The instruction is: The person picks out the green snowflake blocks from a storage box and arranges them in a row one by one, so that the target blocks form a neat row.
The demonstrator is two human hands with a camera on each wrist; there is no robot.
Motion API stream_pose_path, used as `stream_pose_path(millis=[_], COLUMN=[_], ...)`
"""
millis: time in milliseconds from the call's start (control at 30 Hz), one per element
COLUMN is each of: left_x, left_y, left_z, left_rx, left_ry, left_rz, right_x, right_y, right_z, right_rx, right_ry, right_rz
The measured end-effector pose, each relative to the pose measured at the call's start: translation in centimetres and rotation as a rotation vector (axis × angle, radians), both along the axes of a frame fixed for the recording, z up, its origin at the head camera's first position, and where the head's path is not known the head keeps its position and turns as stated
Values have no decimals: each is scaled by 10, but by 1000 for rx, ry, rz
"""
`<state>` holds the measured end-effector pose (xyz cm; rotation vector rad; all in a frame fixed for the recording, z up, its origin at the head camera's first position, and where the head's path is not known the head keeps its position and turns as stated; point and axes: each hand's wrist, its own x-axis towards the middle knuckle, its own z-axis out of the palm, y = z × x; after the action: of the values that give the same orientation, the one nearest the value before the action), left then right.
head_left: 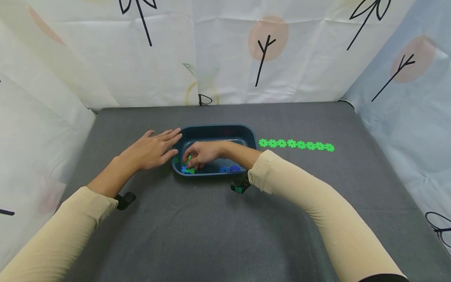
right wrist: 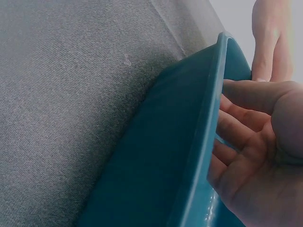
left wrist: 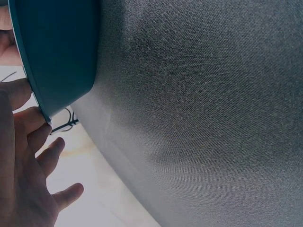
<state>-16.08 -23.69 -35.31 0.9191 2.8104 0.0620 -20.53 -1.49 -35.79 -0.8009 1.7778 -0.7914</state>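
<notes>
A dark blue plastic bin (head_left: 220,128) sits on the grey table, holding several flower-shaped notched discs. My left hand (head_left: 155,149) rests its straight, spread fingers on the left rim; the left wrist view shows fingertips (left wrist: 35,118) touching that edge. Inside the bin, at its left end, my right hand (head_left: 206,152) has curled fingers and pinches a green disc (head_left: 188,159). Beneath it lie a blue disc (head_left: 184,168) and another green disc (head_left: 190,171). In the right wrist view, the bin wall (right wrist: 156,142) hides the fingertips of this hand (right wrist: 251,137).
Right of the bin, several green discs (head_left: 301,145) form a nearly straight row on the grey table (head_left: 197,231). A blue disc (head_left: 224,169) and a purple disc (head_left: 235,168) lie by the bin's front wall. Printed cloth (head_left: 225,51) hangs behind and at both sides.
</notes>
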Motion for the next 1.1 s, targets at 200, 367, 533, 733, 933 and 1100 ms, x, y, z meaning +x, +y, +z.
stream_pose_path(millis=[200, 367, 533, 733, 933, 1100], left_x=[1, 1, 1, 1, 1, 1], left_y=[-1, 0, 0, 0, 0, 1], left_z=[0, 1, 2, 1, 1, 2], left_rx=[5, 8, 9, 11, -2, -14], left_ry=[-1, -2, -5, -3, -2, 5], left_rz=[-2, -3, 2, 5, 5, 6], right_x=[3, 6, 9, 13, 13, 13], right_y=[0, 1, 2, 4, 9, 19], right_z=[-2, -1, 2, 5, 9, 16], right_rx=[1, 13, 5, -29, -64, -76], right_ry=[-12, 7, 17, -16, 44, 84], right_rz=[40, 53, 52, 34, 28, 19])
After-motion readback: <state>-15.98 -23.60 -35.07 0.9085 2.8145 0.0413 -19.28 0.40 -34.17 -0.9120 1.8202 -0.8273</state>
